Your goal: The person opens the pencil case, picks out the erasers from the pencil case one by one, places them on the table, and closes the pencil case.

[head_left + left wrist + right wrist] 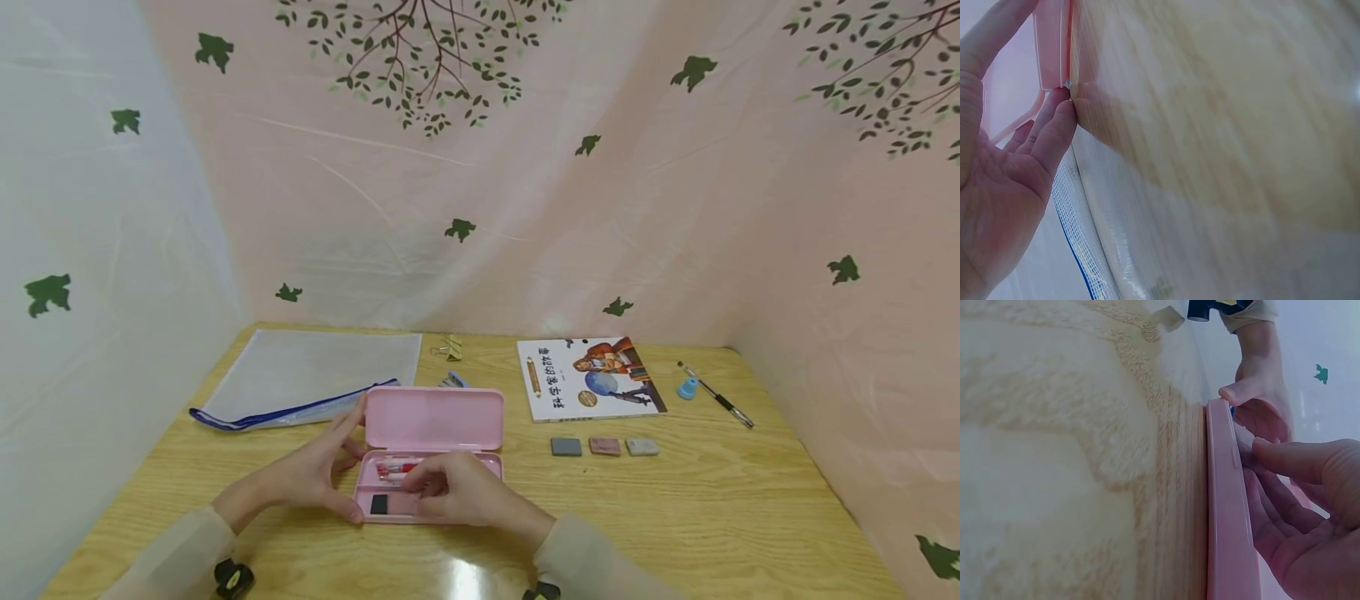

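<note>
Head view: left hand (315, 471), fingers straight, steadies the left end of the open pink pencil case (433, 450). Right hand (457, 492) reaches into the case tray, fingers curled over the pens (396, 469); grip cannot be told. Right of the case on the tabletop (712, 500): three erasers (604, 447), a book (588, 377).

The right hand (457, 492) covers much of the pink pencil case's (433, 421) tray, its contents too small to tell, and the book's (588, 377) title is unreadable.
</note>
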### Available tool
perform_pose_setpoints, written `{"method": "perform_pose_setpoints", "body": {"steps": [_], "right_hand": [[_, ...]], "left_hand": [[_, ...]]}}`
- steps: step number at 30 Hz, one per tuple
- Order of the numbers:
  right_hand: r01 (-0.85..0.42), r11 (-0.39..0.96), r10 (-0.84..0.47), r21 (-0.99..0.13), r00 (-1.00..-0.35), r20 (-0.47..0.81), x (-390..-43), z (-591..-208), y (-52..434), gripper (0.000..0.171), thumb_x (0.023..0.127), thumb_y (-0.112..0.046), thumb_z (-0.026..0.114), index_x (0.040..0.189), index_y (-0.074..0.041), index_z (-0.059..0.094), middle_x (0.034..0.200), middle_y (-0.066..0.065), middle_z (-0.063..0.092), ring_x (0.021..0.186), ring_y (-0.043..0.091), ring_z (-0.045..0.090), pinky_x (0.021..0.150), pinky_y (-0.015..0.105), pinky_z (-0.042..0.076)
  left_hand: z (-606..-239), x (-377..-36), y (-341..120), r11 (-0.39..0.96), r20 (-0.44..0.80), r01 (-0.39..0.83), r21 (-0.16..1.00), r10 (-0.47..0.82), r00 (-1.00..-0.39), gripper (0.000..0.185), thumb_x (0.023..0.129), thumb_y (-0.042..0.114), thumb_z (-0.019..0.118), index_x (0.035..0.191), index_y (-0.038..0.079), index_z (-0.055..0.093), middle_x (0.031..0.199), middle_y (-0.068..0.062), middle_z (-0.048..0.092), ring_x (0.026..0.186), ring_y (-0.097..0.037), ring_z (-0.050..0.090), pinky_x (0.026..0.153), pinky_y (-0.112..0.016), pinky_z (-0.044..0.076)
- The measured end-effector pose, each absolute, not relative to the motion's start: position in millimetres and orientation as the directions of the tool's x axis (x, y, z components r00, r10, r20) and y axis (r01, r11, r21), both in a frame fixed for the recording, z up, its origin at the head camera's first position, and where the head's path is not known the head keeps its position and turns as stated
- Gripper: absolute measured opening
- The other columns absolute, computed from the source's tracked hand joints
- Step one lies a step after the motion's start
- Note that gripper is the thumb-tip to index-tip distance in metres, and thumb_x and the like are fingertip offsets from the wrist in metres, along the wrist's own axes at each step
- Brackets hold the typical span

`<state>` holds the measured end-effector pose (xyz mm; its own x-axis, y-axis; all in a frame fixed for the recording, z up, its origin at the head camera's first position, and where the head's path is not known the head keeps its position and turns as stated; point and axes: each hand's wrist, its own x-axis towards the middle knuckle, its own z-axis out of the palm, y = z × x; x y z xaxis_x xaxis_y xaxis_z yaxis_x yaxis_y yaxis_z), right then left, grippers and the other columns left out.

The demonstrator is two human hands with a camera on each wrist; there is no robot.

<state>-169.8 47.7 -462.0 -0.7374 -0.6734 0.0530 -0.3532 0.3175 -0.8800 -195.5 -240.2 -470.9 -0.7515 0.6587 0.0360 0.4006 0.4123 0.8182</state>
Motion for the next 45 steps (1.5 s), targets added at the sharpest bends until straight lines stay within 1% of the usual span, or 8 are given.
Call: {"method": "perform_pose_setpoints", "body": {"steps": [13, 16, 21, 29, 32, 36, 41, 45], "right_hand": [[-0.275, 0.324, -0.616, -0.905, -0.788, 0.019, -170.0, -464.1, 46.5, 0.018, 0.086, -0.002, 0.079, 0.102, -0.009, 0.078, 0.093, -0.009, 0.073, 0.074, 0.002, 0.064, 0.071, 0.018, 0.056], [-0.246, 0.312, -0.6, -0.918, -0.8, 0.01, -169.8, -462.8, 49.2, 0.017, 0.087, -0.004, 0.079, 0.103, -0.009, 0.078, 0.093, -0.008, 0.074, 0.076, 0.004, 0.064, 0.071, 0.018, 0.056], [-0.176, 0.27, -0.585, -0.947, -0.811, -0.016, -170.4, -458.3, 62.8, 0.019, 0.089, -0.012, 0.079, 0.108, -0.008, 0.077, 0.099, -0.005, 0.074, 0.084, 0.009, 0.067, 0.074, 0.02, 0.056], [-0.075, 0.232, -0.538, -0.97, -0.841, -0.064, -174.3, -446.9, 107.3, 0.029, 0.088, -0.016, 0.079, 0.114, -0.004, 0.073, 0.108, 0.003, 0.072, 0.093, 0.02, 0.068, 0.081, 0.028, 0.059], [-0.039, 0.202, -0.521, -0.979, -0.85, -0.074, -175.0, -444.3, 129.3, 0.031, 0.09, -0.014, 0.077, 0.118, -0.001, 0.07, 0.111, 0.008, 0.071, 0.094, 0.022, 0.068, 0.083, 0.034, 0.061], [0.013, 0.143, -0.5, -0.99, -0.862, -0.083, -176.1, -442.7, 161.2, 0.037, 0.093, -0.008, 0.073, 0.124, 0.008, 0.064, 0.115, 0.015, 0.069, 0.095, 0.024, 0.07, 0.084, 0.042, 0.062], [0.067, 0.145, -0.465, -0.987, -0.876, -0.128, -176.2, -443.9, 197.8, 0.048, 0.094, -0.012, 0.074, 0.131, 0.012, 0.056, 0.119, 0.016, 0.068, 0.099, 0.025, 0.07, 0.085, 0.041, 0.062], [0.107, 0.177, -0.446, -0.978, -0.877, -0.177, -175.2, -448.6, 222.6, 0.049, 0.095, -0.014, 0.073, 0.133, 0.012, 0.055, 0.121, 0.016, 0.067, 0.102, 0.024, 0.069, 0.086, 0.04, 0.061]], "left_hand": [[-473.0, -196.7, -242.0, 0.419, 0.037, 0.409, 0.811, 0.66, -0.75, 0.146, 0.069, 0.032, 0.096, 0.161, 0.018, -0.017, 0.154, -0.015, 0.021, 0.12, -0.028, 0.055, 0.106, -0.043, 0.047], [-473.0, -197.3, -242.3, 0.418, 0.04, 0.412, 0.81, 0.661, -0.75, 0.146, 0.069, 0.032, 0.096, 0.161, 0.018, -0.016, 0.154, -0.015, 0.022, 0.12, -0.028, 0.055, 0.106, -0.044, 0.048], [-472.5, -197.8, -242.5, 0.43, 0.032, 0.413, 0.803, 0.66, -0.751, 0.146, 0.069, 0.033, 0.096, 0.161, 0.018, -0.017, 0.154, -0.015, 0.023, 0.12, -0.027, 0.055, 0.106, -0.044, 0.048], [-471.5, -197.5, -243.0, 0.443, 0.025, 0.409, 0.798, 0.654, -0.756, 0.146, 0.07, 0.034, 0.095, 0.161, 0.017, -0.017, 0.154, -0.015, 0.023, 0.119, -0.026, 0.055, 0.107, -0.047, 0.046], [-471.7, -197.4, -243.0, 0.439, 0.026, 0.409, 0.8, 0.656, -0.755, 0.146, 0.07, 0.033, 0.096, 0.161, 0.018, -0.017, 0.153, -0.015, 0.023, 0.119, -0.026, 0.055, 0.107, -0.047, 0.047], [-471.6, -197.2, -242.8, 0.436, 0.027, 0.41, 0.801, 0.658, -0.753, 0.146, 0.069, 0.033, 0.096, 0.161, 0.018, -0.017, 0.153, -0.015, 0.023, 0.119, -0.027, 0.055, 0.106, -0.046, 0.047], [-471.3, -197.0, -242.6, 0.438, 0.024, 0.407, 0.802, 0.657, -0.753, 0.146, 0.07, 0.033, 0.096, 0.161, 0.019, -0.017, 0.153, -0.015, 0.024, 0.119, -0.027, 0.055, 0.106, -0.047, 0.047], [-471.8, -197.1, -242.1, 0.433, 0.021, 0.401, 0.807, 0.658, -0.753, 0.145, 0.07, 0.033, 0.095, 0.161, 0.02, -0.017, 0.153, -0.014, 0.023, 0.121, -0.027, 0.054, 0.107, -0.047, 0.046]]}}
